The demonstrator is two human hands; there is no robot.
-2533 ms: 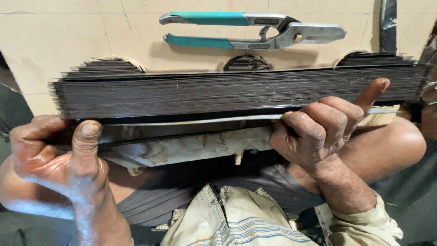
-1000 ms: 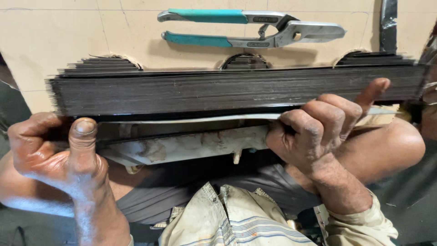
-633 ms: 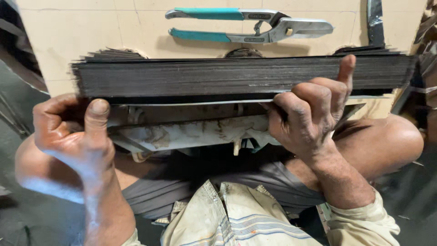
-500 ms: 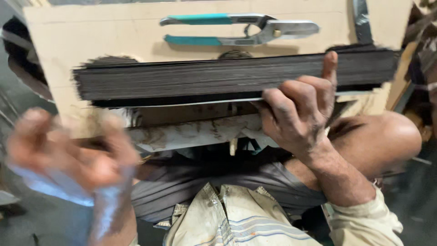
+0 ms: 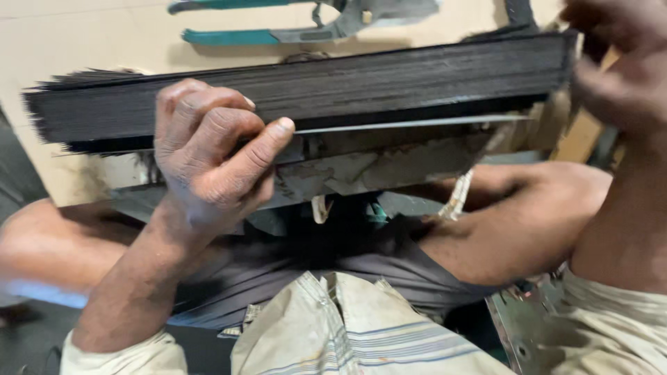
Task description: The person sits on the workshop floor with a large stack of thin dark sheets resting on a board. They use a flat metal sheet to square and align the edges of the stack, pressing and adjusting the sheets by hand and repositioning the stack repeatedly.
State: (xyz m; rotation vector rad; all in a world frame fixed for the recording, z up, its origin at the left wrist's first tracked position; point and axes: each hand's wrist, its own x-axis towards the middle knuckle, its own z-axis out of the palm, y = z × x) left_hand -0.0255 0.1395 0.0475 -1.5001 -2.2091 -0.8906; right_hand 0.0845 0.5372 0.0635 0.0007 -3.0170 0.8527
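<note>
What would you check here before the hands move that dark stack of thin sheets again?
1. Left hand gripping the thick stack of thin dark sheets: ok, its fingers curl over the front edge.
2. Right hand gripping the stack: cannot tell, it is blurred at the right end.
3. Stack edges lined up: not ok, the sheets fan out at the left end.
4. Thin pale sheet under the stack: not ok, it sticks out separately.
5. Teal-handled metal pliers apart from the stack: ok, they lie on the beige board behind.
</note>
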